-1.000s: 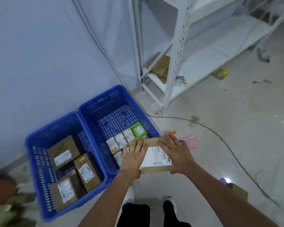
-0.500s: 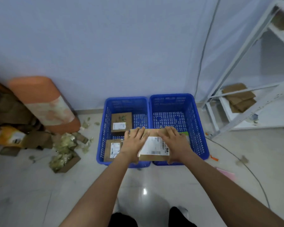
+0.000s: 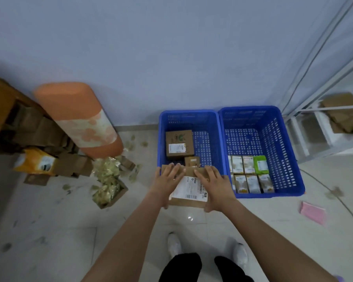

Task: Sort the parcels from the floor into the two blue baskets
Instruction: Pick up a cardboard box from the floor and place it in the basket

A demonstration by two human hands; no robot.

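A flat cardboard parcel [image 3: 189, 193] with a white shipping label is held between my left hand [image 3: 167, 180] and my right hand [image 3: 214, 185], one hand on each side. It hangs over the near edge of the left blue basket [image 3: 161, 127]. That basket holds brown cardboard boxes [image 3: 178, 143]. The right blue basket [image 3: 289, 151] stands touching it and holds several small white packs [image 3: 249, 174] and a green one [image 3: 261, 164] along its near side.
An orange cylinder [image 3: 77, 119] leans on the wall at left, beside a pile of cardboard boxes [image 3: 35, 127] and a yellow parcel [image 3: 36, 161]. An open box of crumpled wrappers [image 3: 108, 190] lies on the floor. White shelving [image 3: 322, 123] stands at right; pink paper [image 3: 313, 212] and a cable lie nearby.
My view swung left, then stepped back from the baskets. Both hands carried the parcel from over the seam between the baskets to the left basket's near edge.
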